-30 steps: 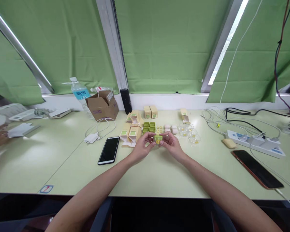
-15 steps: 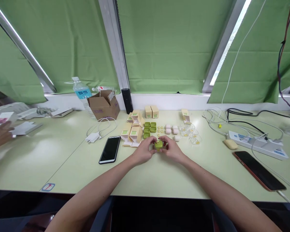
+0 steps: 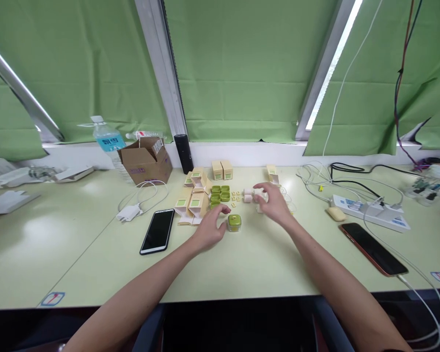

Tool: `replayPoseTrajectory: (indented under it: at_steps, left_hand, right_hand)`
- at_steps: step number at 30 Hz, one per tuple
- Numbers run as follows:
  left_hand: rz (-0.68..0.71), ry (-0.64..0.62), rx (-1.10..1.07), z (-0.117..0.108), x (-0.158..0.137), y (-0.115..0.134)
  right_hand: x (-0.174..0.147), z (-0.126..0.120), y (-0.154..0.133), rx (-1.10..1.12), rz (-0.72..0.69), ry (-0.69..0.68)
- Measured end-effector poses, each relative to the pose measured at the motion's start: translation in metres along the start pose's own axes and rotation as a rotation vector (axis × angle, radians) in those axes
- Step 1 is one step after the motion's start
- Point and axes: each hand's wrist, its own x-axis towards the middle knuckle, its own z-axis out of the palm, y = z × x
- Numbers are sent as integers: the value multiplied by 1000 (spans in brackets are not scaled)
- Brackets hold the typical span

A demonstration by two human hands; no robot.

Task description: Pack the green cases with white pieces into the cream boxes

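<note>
A small clear container with a green lid [image 3: 234, 223] stands on the table in front of me. Just left of it is my left hand [image 3: 209, 229], thumb and fingers apart, holding nothing. My right hand [image 3: 274, 204] reaches over the pinkish-white blocks [image 3: 247, 198], its thumb and forefinger spread around one of them; whether they touch it I cannot tell. Several green square lids [image 3: 225, 196] lie beyond my left hand. Tiny yellow pieces [image 3: 233, 199] lie between those lids and the blocks. Clear cups [image 3: 288, 199] are partly hidden behind my right hand.
Open cream cartons [image 3: 197, 203] stand left of the lids, with two closed cartons [image 3: 222, 170] behind. A phone [image 3: 157, 231] and white charger [image 3: 129, 212] lie left; another phone [image 3: 374, 248] and a power strip [image 3: 370, 213] lie right. A cardboard box [image 3: 146, 164] stands at the back.
Both hands have let go of the green-lidded container, which now stands on the table. My right hand has moved right and forward to the blocks; my left has drawn slightly away. The view has shifted.
</note>
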Motion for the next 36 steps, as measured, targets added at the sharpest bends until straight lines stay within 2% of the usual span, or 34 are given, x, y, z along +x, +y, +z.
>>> replayPoseTrajectory:
  at_steps: [2, 5, 7, 13, 19, 24, 28, 31, 33, 36]
  left_hand:
    - [-1, 73, 1, 1, 1, -1]
    - [-4, 154, 2, 3, 5, -1]
    - [16, 178, -2, 4, 6, -1]
    - [44, 236, 41, 2, 7, -1]
    - [53, 267, 62, 1, 6, -1]
    - [61, 289, 67, 0, 7, 0]
    - [62, 344, 30, -1, 7, 2]
    - [27, 367, -61, -2, 7, 5]
    - [30, 364, -176, -1, 7, 6]
    - [91, 345, -363, 1, 8, 7]
  right_hand:
    - [22, -14, 20, -136, 94, 41]
    - [50, -29, 50, -433, 328, -47]
    - [62, -34, 67, -486, 397, -82]
    - [84, -26, 96, -514, 490, -214]
    - [98, -18, 94, -490, 493, -241]
    - [104, -21, 76, -492, 418, -106]
    - [89, -18, 45, -482, 292, -1]
    - [55, -9, 8, -330, 2, 122]
    - [23, 1, -19, -223, -141, 126]
    - [-23, 16, -53, -101, -300, 57]
